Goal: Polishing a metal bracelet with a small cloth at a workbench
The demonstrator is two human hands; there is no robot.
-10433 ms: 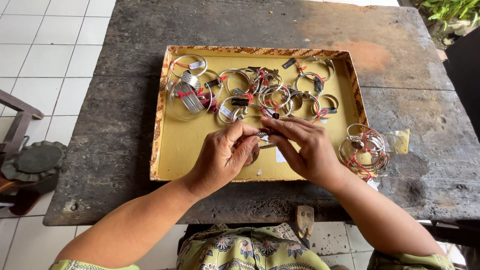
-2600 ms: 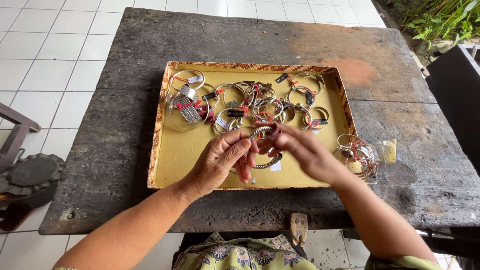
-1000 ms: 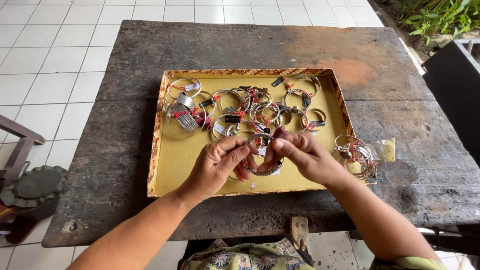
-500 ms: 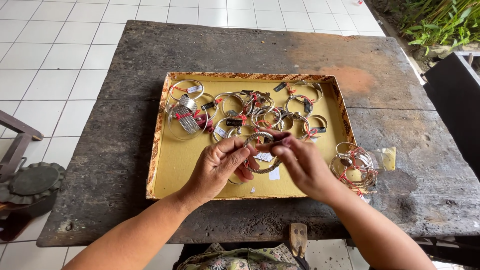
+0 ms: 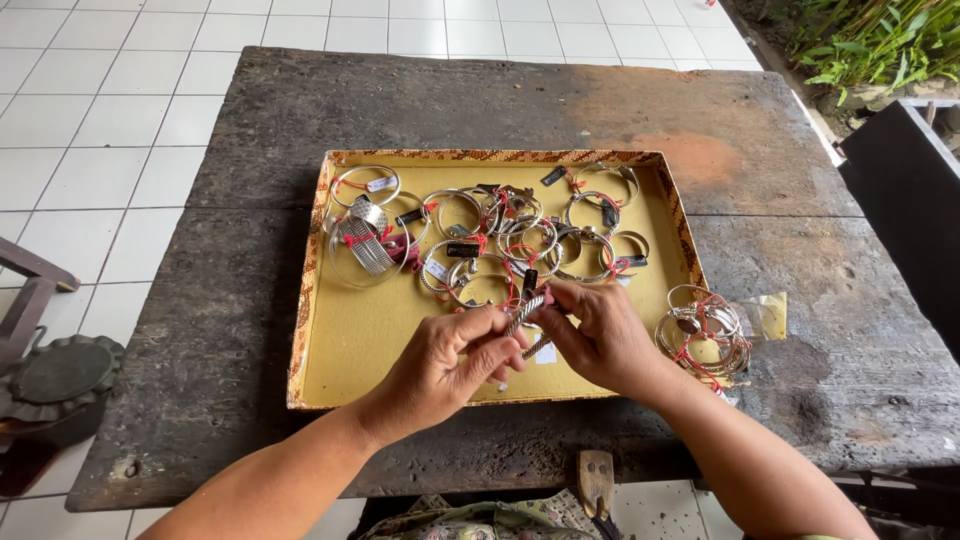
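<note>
Silver and twisted like rope, a metal bangle (image 5: 527, 312) is pinched at its two sides between the fingers of the left hand (image 5: 448, 362) and the right hand (image 5: 600, 335), held just above the bare front part of the shallow yellow cardboard tray with a patterned rim (image 5: 400, 340). Half a second ago the hands sat a touch closer to the near edge of the tray; now they are drawn together more tightly over the bangle, the left thumb and forefinger pressed on its lower end, the right fingertips closed on its upper end. Behind them the heap of silver bangles with red threads and small tags (image 5: 480, 230) lies unchanged in the far half of the tray. To the right, the small stack of thin silver bangles tied with red thread (image 5: 705, 335) rests as before on the dark weathered wooden counter (image 5: 250, 150), beside a scrap of clear plastic wrap (image 5: 768, 314).
</note>
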